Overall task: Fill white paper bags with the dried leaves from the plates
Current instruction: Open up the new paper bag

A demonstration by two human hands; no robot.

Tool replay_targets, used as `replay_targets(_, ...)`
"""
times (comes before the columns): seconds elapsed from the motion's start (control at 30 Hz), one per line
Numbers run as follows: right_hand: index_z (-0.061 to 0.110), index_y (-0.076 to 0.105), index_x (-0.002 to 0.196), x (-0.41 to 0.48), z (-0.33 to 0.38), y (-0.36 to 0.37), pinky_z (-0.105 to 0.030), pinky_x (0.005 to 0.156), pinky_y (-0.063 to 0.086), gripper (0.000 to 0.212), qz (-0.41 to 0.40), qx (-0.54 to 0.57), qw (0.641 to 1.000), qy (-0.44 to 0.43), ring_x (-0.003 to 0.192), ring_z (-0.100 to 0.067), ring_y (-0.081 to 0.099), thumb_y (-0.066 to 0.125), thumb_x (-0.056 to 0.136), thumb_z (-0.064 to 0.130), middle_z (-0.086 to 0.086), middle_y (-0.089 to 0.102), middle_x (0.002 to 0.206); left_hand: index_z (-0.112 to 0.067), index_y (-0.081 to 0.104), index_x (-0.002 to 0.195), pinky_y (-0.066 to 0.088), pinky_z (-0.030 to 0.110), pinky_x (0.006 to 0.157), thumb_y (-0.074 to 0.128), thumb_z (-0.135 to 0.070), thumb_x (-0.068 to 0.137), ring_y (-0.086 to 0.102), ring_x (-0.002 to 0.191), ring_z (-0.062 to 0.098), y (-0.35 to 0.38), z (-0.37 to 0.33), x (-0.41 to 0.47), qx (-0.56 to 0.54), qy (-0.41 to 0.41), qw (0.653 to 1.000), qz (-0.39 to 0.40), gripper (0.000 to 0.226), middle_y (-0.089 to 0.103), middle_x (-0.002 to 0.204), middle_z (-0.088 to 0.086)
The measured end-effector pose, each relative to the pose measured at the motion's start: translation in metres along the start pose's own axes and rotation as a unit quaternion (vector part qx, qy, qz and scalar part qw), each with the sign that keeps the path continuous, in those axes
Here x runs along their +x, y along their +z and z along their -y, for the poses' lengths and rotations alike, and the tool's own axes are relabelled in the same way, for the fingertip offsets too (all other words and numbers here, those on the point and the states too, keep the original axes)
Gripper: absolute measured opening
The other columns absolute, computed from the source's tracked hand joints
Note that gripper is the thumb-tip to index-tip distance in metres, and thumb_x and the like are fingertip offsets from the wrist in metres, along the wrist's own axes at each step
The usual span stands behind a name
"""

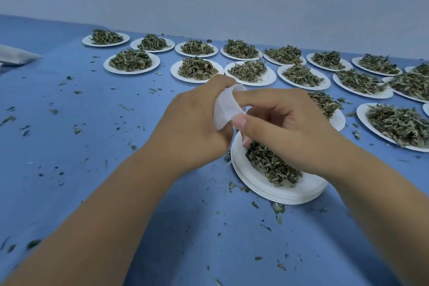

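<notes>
no readable text or labels anywhere.

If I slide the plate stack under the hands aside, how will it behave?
The plate stack looks like thin paper, so probably light and easily slid. Its loose leaf pile sits unconfined and would likely shed bits, as the crumbs littering the blue table suggest.

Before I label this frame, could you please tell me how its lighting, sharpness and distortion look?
Head view: soft, even light with a bluish cast and faint shadows; wide-angle bend curves the blue table edge; the hands, left and right, the white paper bag and nearest plate stack are fairly sharp; the far plates look softer; no glare.
</notes>
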State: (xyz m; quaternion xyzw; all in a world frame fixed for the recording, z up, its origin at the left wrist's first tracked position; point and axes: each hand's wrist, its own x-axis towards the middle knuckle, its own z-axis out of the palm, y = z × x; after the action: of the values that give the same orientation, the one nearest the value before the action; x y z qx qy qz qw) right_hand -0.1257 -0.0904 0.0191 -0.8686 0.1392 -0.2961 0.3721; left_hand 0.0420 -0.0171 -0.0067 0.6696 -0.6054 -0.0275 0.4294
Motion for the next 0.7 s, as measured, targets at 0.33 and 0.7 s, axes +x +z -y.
replay_targets(0.33,0.014,0.071,0.075,0.007,0.010,0.003,-0.010,0.049,0.031,0.026,0.087,-0.061,0.994,0.033,0.046,-0.005,0.045,0.078,0.088,0.036,0.007,0.056,0.054,-0.045,0.033,0.134,0.045,0.027,0.063,0.049,-0.047,0.060,0.061,0.073,0.015,-0.010,-0.004,-0.002,0.054,0.080,0.995,0.036,0.076,0.065,0.085,-0.013)
replay_targets(0.7,0.016,0.062,0.074,0.007,0.024,0.012,-0.022,0.048,0.037,0.041,0.074,-0.247,0.966,0.022,0.053,-0.011,0.055,0.065,0.091,0.054,-0.001,0.059,0.056,-0.043,0.054,0.115,0.049,0.022,0.059,0.073,-0.020,0.064,0.062,0.077,0.005,-0.012,0.014,0.001,-0.053,0.008,0.998,0.033,0.059,0.064,0.091,-0.018)
